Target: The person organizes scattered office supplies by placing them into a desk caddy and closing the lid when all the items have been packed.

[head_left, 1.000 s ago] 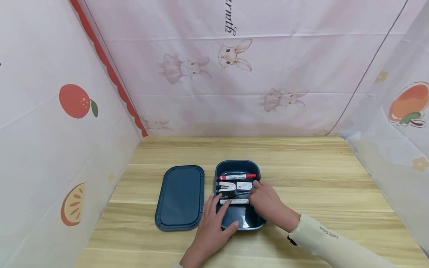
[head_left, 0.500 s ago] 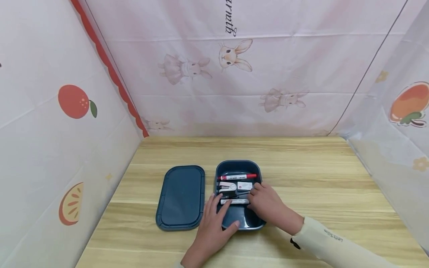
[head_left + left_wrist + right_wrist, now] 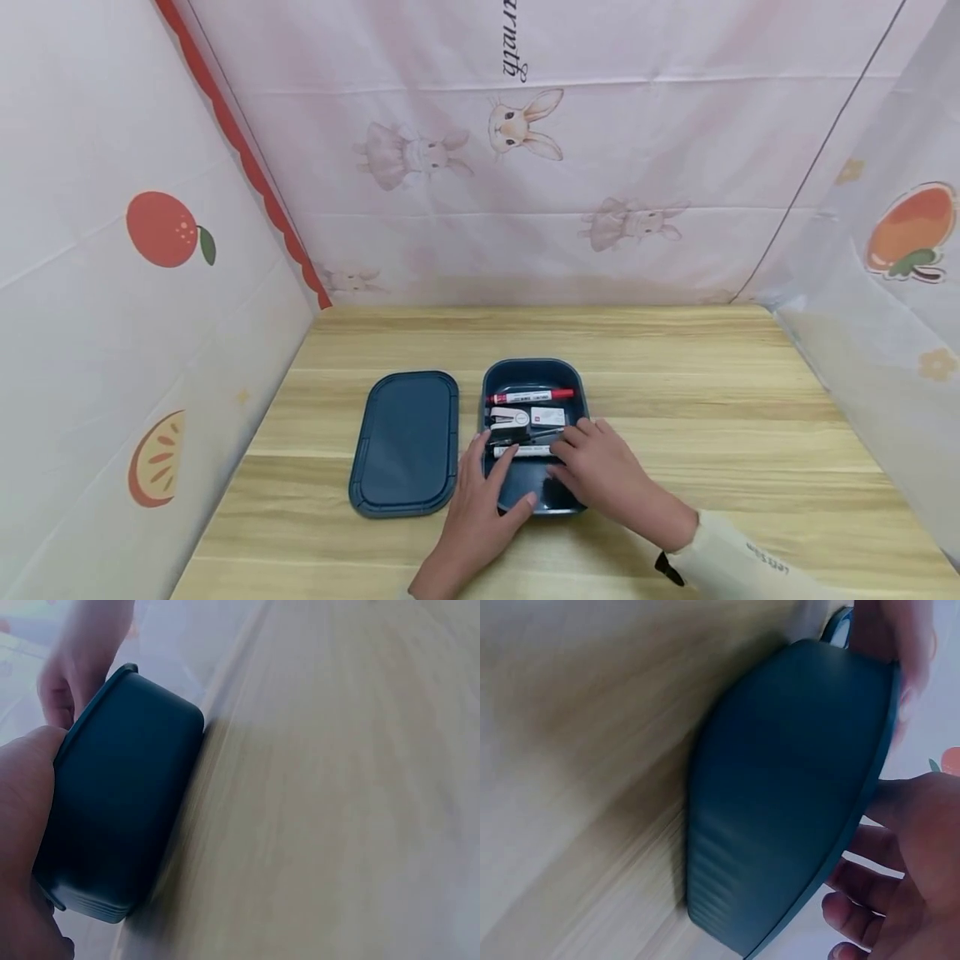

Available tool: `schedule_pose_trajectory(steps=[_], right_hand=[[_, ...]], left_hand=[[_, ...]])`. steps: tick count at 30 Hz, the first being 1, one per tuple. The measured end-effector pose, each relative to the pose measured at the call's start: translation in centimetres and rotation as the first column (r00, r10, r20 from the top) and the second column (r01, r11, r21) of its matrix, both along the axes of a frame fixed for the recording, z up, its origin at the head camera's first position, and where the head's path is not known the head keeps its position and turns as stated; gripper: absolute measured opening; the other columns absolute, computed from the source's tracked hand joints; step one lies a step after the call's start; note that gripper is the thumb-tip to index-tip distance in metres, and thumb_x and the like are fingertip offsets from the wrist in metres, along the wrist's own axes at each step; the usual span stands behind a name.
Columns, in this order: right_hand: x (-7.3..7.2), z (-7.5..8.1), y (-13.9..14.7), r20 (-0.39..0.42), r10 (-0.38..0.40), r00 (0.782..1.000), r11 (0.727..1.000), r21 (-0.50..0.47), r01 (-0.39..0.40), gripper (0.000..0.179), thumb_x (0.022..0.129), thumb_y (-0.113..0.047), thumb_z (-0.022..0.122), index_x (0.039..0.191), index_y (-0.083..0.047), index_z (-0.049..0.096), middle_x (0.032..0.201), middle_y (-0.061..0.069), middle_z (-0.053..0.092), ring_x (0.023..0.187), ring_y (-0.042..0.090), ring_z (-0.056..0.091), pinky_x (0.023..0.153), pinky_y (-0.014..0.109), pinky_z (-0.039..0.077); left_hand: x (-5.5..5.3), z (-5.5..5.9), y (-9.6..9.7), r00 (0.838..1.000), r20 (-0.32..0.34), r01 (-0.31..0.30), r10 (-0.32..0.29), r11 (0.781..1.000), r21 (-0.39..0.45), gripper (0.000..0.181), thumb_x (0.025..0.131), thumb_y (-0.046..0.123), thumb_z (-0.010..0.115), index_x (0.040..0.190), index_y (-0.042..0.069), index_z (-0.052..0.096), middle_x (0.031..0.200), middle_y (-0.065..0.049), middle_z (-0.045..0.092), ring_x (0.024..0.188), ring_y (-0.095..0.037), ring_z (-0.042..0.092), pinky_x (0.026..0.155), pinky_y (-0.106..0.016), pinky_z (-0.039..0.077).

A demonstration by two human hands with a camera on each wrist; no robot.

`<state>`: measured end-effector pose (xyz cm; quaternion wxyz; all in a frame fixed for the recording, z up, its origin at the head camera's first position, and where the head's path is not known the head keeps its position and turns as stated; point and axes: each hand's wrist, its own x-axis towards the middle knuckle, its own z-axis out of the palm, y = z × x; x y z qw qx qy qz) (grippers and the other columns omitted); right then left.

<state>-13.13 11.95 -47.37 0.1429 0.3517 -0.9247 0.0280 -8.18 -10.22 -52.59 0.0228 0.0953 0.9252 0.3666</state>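
A dark blue rectangular box (image 3: 535, 492) stands on the table with its top uncovered. My left hand (image 3: 480, 517) lies over its left rim, fingers spread, the index fingertip at a white marker (image 3: 521, 451) and the thumb at the near edge. Over the right rim reaches my right hand (image 3: 603, 467); its fingertips cover the marker's right end, and the thumb stands apart below them. Farther in lie a dark slim pen (image 3: 543, 433), a white and black stapler (image 3: 510, 418), a small white packet (image 3: 547, 416) and a red-capped marker (image 3: 532, 396).
A flat dark blue lid (image 3: 405, 442) lies left of the box on the wooden table (image 3: 675, 358). Printed cloth walls (image 3: 435, 250) enclose the table at the back and on both sides.
My right hand has shifted a little toward the near side of the box, with its fingers and thumb more apart. The left hand and the box contents stay nearly where they were.
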Motion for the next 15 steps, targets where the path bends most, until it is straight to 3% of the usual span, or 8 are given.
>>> schedule_pose_trajectory(steps=[8, 15], right_hand=[[1.8, 0.4, -1.1, -0.007, -0.045, 0.999, 0.995, -0.088, 0.045, 0.026, 0.089, -0.039, 0.079, 0.103, -0.017, 0.080, 0.096, -0.002, 0.070, 0.086, 0.016, 0.052, 0.070, 0.029, 0.042], [3.3, 1.1, -2.4, -0.006, -0.082, 0.997, 0.983, -0.167, 0.080, 0.022, 0.087, -0.035, 0.081, 0.098, -0.016, 0.080, 0.089, -0.003, 0.069, 0.079, 0.013, 0.050, 0.068, 0.028, 0.048]], left_hand=[[0.1, -0.1, -0.3, 1.000, 0.010, 0.004, -0.005, 0.996, 0.087, 0.065, 0.101, 0.057, 0.054, 0.159, 0.030, 0.039, 0.170, -0.001, 0.004, 0.153, -0.036, 0.013, 0.110, -0.071, 0.030], [-0.1, -0.2, -1.0, 1.000, -0.020, -0.021, 0.024, 0.991, 0.129, 0.062, 0.106, 0.050, 0.048, 0.160, 0.022, 0.036, 0.169, -0.004, 0.011, 0.151, -0.034, 0.019, 0.112, -0.069, 0.030]])
